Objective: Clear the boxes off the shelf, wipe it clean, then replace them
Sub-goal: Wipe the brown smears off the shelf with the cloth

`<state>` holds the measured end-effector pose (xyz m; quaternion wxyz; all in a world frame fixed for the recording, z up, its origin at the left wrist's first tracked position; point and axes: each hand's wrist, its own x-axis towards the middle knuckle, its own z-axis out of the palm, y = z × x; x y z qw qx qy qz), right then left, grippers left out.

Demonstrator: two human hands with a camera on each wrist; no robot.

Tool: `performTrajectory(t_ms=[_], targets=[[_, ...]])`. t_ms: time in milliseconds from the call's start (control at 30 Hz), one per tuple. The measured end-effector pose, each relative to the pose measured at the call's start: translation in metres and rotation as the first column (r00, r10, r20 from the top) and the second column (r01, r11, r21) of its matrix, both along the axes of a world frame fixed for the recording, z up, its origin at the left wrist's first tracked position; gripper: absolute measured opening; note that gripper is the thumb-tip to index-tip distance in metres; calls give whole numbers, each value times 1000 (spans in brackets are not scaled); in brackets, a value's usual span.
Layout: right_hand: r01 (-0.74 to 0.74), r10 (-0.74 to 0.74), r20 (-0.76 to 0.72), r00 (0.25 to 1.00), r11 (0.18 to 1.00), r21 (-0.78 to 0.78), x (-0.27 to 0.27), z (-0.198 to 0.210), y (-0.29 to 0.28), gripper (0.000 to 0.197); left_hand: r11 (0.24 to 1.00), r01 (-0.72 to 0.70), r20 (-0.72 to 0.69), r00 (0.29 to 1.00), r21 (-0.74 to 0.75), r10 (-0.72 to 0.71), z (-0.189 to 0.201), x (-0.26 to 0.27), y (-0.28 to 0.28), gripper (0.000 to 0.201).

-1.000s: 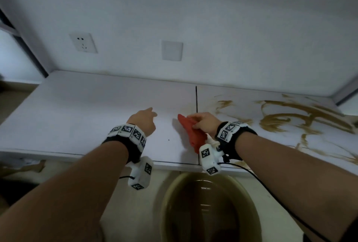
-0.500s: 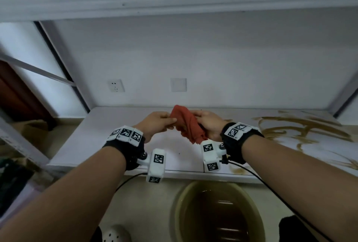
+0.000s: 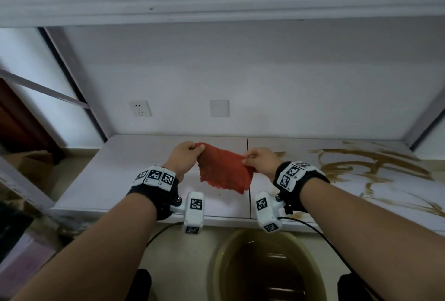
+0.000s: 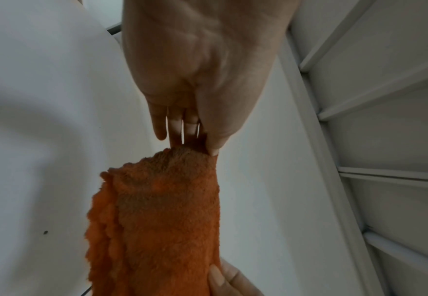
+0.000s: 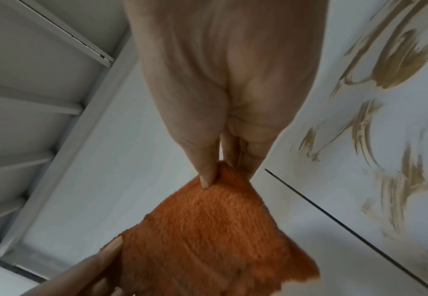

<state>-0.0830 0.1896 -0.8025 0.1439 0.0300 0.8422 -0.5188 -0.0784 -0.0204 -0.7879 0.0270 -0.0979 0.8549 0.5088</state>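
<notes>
Head view: left hand (image 3: 182, 157) and right hand (image 3: 261, 161) pinch cloth (image 3: 224, 168) above water-filled basin (image 3: 218, 264).

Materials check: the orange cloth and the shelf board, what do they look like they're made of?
Orange cloth: looks like microfibre or terry, matte with a fuzzy nap and scalloped edge, limp between the left hand and right hand. Shelf board: smooth, matte white, probably painted metal or laminate; a seam splits it, and brown smears sit on its surface.

Orange-red cloth over a white, brown-streaked shelf

The cloth (image 3: 224, 171) is a plain orange-red; the shelf (image 3: 134, 170) is white, its right half smeared with brown streaks (image 3: 366, 165) — and the basin (image 3: 218, 262) below is olive-yellow with dark brown water. Wristbands (image 3: 297, 177) — black with black-and-white square markers.
</notes>
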Motion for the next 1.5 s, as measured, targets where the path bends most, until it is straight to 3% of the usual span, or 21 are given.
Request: performTrajectory(t_ms=[100,233,300,400,500,600,733,900,1000,1167,1367,1433,1500], targets=[[12,-11,28,1000,999,-48,0,2,1,18,1000,-19,11,1000,-8,19,3,-1,1,33],[23,-20,38,999,995,-93,2,6,-3,22,992,-61,-60,997,-113,54,3,-1,11,9],[57,-44,72,996,982,-181,3,7,-5,19,990,51,-26,998,-129,-55,4,2,19,11],[114,-87,112,990,956,-270,5,9,-6,15,950,313,144,939,12,-311,12,14,40,27],[122,-85,123,989,938,-325,4,11,-5,25,908,417,177,892,32,-416,12,18,56,32],[111,-28,186,982,885,-452,6,15,-5,39,936,323,105,935,139,-338,10,13,58,7],[48,49,157,986,828,-559,7,10,-4,31,955,223,148,956,194,-253,6,6,54,20],[66,79,190,979,757,-650,2,4,0,46,946,79,220,963,315,-154,4,-1,47,18],[57,74,183,980,783,-620,0,4,4,48,940,-62,234,972,334,-19,6,-7,38,22],[115,-82,92,992,885,-450,-10,-5,19,29,963,-195,237,960,187,148,7,-10,10,31],[174,-191,-67,979,964,-202,-16,-11,23,42,957,-162,292,952,242,88,7,-10,10,25],[122,-129,-54,990,985,-125,-15,-14,21,44,956,-116,276,960,270,39,9,-9,18,27],[7,-7,-9,1000,999,-35,-12,-12,18,34,956,-69,249,968,286,-5,12,-9,26,28]])
